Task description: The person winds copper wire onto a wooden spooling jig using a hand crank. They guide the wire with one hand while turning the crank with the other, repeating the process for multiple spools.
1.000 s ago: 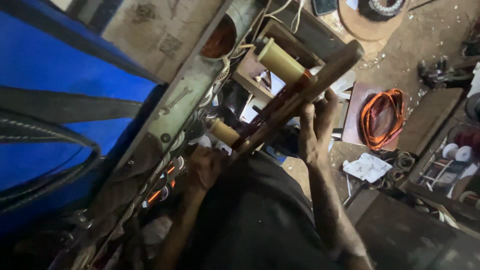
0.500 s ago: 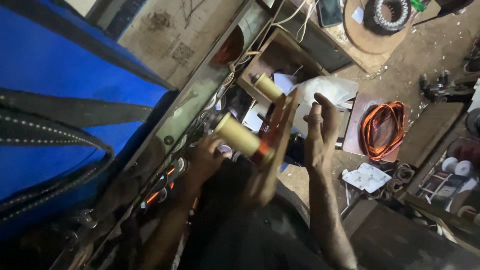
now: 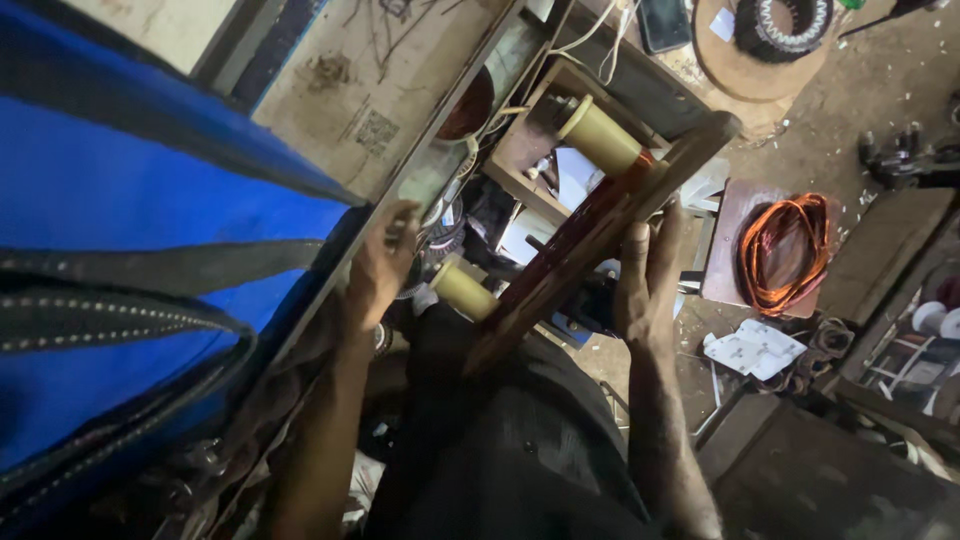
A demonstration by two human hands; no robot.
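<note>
Blue panel (image 3: 130,200) with dark straps, far left. Left hand (image 3: 378,265): open, fingers laid on the grey metal rail (image 3: 440,165). Wooden frame (image 3: 590,235) with two yellowish spools (image 3: 602,137), centre; steadied by the flat, open right hand (image 3: 645,285). Orange wire coil (image 3: 785,250) on a brown board; white flat packet (image 3: 752,350) below.

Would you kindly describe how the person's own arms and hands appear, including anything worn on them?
Both forearms are bare, with no sleeves reaching them. The left hand and right hand wear no gloves; no rings, watch or bands show. The dim light hides finer marks.
</note>
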